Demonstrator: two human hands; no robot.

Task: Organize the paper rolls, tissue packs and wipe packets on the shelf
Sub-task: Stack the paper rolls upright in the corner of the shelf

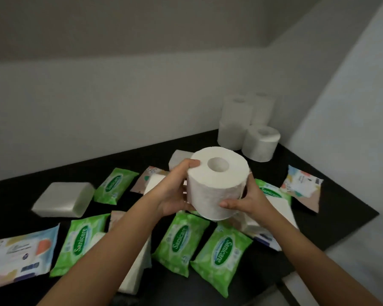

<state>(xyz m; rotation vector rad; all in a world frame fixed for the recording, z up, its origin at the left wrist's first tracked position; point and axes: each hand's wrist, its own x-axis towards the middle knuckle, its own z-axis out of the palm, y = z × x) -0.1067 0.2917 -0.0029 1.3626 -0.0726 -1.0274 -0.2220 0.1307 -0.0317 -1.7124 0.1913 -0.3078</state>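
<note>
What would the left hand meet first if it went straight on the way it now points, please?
The left hand grips the paper roll, which the right hand holds too. Carrying that along, it would probably reach the corner rolls first, though depth is unclear.

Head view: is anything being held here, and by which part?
A paper roll, held by both hands: the left hand grips its left side, thumb on the top rim; the right hand grips its lower right side.
</note>
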